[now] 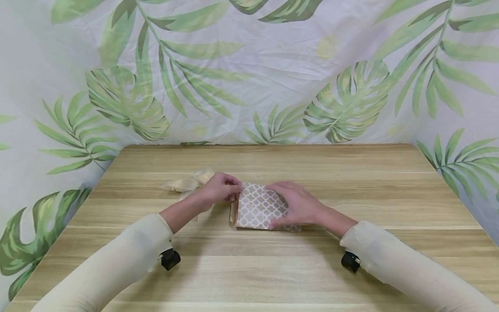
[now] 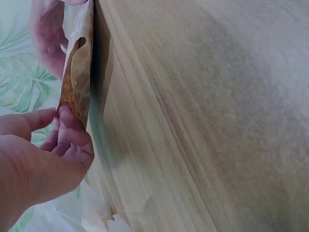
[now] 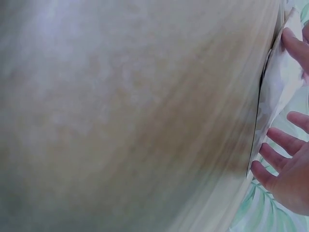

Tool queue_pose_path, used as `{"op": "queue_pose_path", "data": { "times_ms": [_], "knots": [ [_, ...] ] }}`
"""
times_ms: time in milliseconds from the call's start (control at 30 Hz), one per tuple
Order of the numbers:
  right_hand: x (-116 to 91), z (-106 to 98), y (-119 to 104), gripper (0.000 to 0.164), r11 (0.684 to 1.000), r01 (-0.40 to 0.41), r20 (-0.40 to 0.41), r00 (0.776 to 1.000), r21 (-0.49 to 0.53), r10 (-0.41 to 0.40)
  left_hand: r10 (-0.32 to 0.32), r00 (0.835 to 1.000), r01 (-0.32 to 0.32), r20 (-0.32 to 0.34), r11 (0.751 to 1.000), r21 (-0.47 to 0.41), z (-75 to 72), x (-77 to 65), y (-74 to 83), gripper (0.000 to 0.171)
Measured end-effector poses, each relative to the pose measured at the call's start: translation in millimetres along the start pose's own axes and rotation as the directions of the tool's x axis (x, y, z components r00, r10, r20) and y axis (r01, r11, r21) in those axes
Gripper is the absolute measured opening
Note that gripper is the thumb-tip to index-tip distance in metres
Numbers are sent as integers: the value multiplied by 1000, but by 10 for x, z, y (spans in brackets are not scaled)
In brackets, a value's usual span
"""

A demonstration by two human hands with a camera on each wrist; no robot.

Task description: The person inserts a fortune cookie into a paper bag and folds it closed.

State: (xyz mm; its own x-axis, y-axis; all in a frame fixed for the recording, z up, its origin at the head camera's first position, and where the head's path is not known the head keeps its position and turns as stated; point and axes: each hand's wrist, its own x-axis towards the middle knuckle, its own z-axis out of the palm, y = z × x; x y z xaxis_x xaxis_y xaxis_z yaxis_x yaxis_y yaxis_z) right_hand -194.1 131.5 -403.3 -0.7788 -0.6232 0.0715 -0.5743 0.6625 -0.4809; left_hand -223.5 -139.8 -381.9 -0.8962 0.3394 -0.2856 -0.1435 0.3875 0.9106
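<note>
A tan paper bag (image 1: 255, 203) with a white lattice print lies flat on the wooden table in the head view, its mouth facing left. My left hand (image 1: 221, 189) pinches the rim at that mouth between thumb and fingers. The left wrist view shows the bag's mouth (image 2: 73, 72) gaping a little, with brown paper inside. From the right, my right hand (image 1: 299, 203) holds the bag, thumb at the near edge and fingers at the far edge. Its lower fingers (image 3: 284, 141) are spread beside the bag (image 3: 277, 89) in the right wrist view.
Clear plastic packets (image 1: 181, 185) with pale yellow contents lie just behind and left of my left hand. The wooden table (image 1: 265, 277) ends at the back against a leaf-print cloth (image 1: 273, 73). Black wrist cameras (image 1: 170, 259) hang below both sleeves.
</note>
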Motion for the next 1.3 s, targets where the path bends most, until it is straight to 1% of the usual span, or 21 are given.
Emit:
{"op": "queue_pose_path", "data": {
  "times_ms": [100, 267, 500, 767, 933, 1067, 1300],
  "knots": [
    [-3, 0, -2, 103, 1000, -6, 1, 1000, -1, 6, -7, 1000, 7, 3, 1000, -8, 14, 16, -9, 18],
    [-9, -5, -6, 104, 1000, -5, 1, 1000, -2, 5, -21, 999, 21, 30, 1000, -2, 24, 8, 1, 21],
    [-21, 3, 21, 106, 1000, 10, -13, 1000, -2, -10, -15, 998, 15, 54, 1000, -4, 23, 15, -28, 23],
    [-40, 8, 47, 112, 1000, 8, -21, 1000, 16, -7, -16, 998, 18, 53, 999, -32, 27, 25, -51, 23],
    [-32, 5, 52, 113, 1000, 4, -16, 1000, 6, -4, -23, 999, 25, 48, 999, -33, 20, 23, -58, 22],
    [-27, -2, 35, 115, 1000, 2, -10, 1000, 0, -2, -27, 998, 28, 51, 999, -20, 4, 20, -64, 18],
    [-24, -21, 6, 114, 1000, -7, -2, 1000, 2, 7, -2, 996, 2, 89, 1000, -6, -21, 2, -68, 15]
  ]
}}
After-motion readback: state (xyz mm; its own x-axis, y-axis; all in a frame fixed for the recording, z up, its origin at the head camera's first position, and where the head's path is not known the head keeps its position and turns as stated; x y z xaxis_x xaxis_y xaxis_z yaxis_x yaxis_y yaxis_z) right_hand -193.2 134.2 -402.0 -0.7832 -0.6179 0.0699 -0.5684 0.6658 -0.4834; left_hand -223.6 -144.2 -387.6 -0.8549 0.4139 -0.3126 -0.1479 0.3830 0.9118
